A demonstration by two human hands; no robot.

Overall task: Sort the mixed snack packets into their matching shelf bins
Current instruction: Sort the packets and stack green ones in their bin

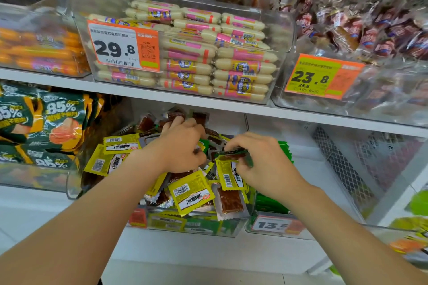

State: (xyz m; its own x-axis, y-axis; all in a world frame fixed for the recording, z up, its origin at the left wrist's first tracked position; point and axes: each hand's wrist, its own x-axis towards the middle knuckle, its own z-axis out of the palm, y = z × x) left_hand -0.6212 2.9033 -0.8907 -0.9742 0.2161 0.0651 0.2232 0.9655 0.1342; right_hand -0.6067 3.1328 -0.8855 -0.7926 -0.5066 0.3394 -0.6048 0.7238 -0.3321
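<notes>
Both hands are reaching into the clear bin [196, 224] on the lower shelf, where yellow packets [190, 192] and brown packets [230, 201] are lying mixed together. The right hand [261, 164] is pinching a dark green packet [234, 154] between thumb and fingers, just above the pile. The left hand [183, 143] is curling its fingers into the pile; I cannot tell if it is holding something.

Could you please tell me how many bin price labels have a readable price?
3: the 29.8 label on the pale-sausage bin, the 23.8 label on the brown-snack bin, the 13.5 label on the lower green-packet bin. The mixed bin's orange label is blurred.
</notes>
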